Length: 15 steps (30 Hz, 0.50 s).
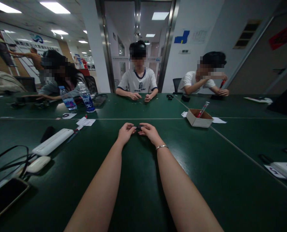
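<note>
Both my arms reach forward over the green table (138,180). Between my hands is a small dark object (139,128), too small to tell its kind, with a lighter, metal-looking bit at its left end. My right hand (150,132) pinches its right side between thumb and fingers. At the left end, the thumb and fingers of my left hand (125,132) are closed on the lighter bit. A silver bracelet (162,147) circles my right wrist.
A small open box (199,121) with a red-handled tool (202,110) stands ahead right. Two water bottles (87,99) stand ahead left. A white power strip-like bar (53,142), cables and a phone (6,199) lie left. Three people sit across the table.
</note>
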{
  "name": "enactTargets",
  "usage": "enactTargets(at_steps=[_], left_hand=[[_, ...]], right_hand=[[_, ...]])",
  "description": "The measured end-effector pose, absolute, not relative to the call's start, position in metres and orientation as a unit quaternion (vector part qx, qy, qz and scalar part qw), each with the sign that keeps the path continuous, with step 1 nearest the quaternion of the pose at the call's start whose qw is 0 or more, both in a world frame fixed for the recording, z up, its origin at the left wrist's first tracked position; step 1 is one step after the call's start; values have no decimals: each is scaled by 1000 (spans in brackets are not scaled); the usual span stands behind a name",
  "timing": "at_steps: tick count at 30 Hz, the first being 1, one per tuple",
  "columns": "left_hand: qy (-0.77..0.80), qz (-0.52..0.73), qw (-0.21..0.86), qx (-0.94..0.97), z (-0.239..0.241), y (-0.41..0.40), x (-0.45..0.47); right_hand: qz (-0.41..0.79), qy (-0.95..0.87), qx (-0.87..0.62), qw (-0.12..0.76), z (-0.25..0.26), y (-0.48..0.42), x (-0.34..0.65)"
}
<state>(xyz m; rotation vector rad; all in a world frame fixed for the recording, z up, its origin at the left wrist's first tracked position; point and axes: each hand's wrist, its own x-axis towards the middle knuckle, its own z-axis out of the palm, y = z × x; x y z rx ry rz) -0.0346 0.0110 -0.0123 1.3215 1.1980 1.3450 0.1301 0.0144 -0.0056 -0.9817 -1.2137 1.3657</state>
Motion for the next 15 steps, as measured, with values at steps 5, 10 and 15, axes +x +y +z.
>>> enactTargets(at_steps=[5, 10, 15], left_hand=[[480, 539, 443, 531, -7, 9, -36], [489, 537, 445, 524, -1, 4, -36], [474, 539, 463, 519, 1, 3, -35]], right_hand=[[555, -514, -410, 511, -8, 16, 131], [562, -502, -398, 523, -9, 17, 132], [563, -497, -398, 527, -10, 18, 132]])
